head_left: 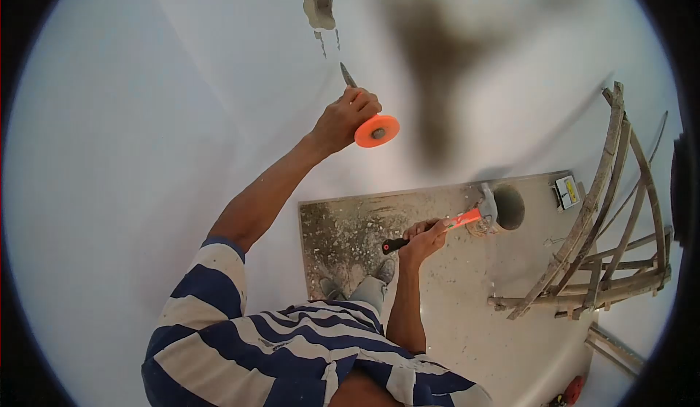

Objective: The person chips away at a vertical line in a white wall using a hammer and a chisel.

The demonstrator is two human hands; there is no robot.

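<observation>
My left hand is wrapped round a chisel with a round orange hand guard. Its pointed tip is up by the white wall, just below a chipped-out groove with two short cut lines running down from it. Lower and to the right, my right hand grips a hammer by its black and orange handle. The metal claw head points away to the right, apart from the chisel.
Rubble and dust cover the floor around my shoes. A bucket stands behind the hammer head, with a small yellow-and-black box beyond it. A rough wooden trestle stands at right. A dark blur hides part of the wall.
</observation>
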